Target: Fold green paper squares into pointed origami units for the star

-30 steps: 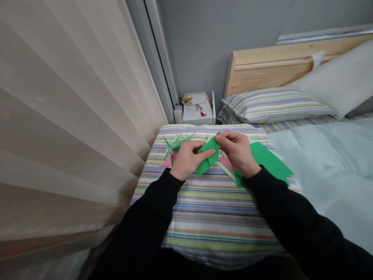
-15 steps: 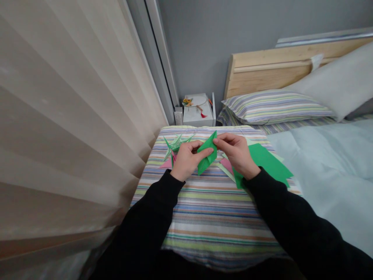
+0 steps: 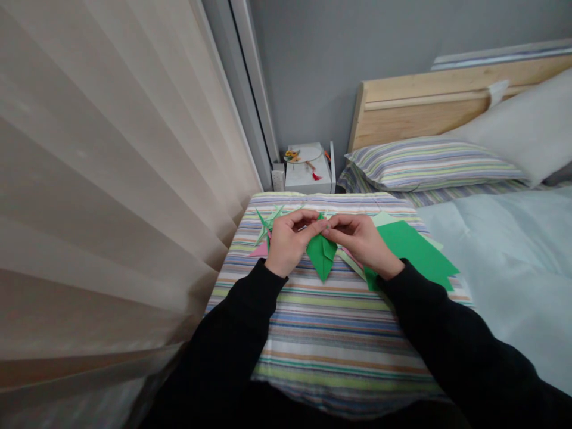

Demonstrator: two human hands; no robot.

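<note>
Between my hands is a folded piece of green origami paper [image 3: 322,257], kite-shaped, its long point facing me. My left hand [image 3: 292,238] pinches its upper left part between thumb and fingers. On the upper right edge, my right hand [image 3: 357,238] has a pinch grip too, and the two thumbs nearly meet. The fingers partly cover the top of the paper. Left of my left hand lie folded paper cranes [image 3: 264,225], green and pink, partly hidden by that hand. Flat green paper sheets [image 3: 415,250] lie beside my right wrist, with pale green and pink sheets under them.
A striped cloth [image 3: 339,339] covers the surface under my hands. Pleated curtains [image 3: 111,179] hang close on the left. Behind stands a white nightstand [image 3: 308,179] with an embroidery hoop and small items. The bed with a striped pillow [image 3: 438,164] is at the right.
The folded green paper has turned from a slant to pointing straight toward me. My right hand has moved slightly down, and the hands are closer together at its upper end.
</note>
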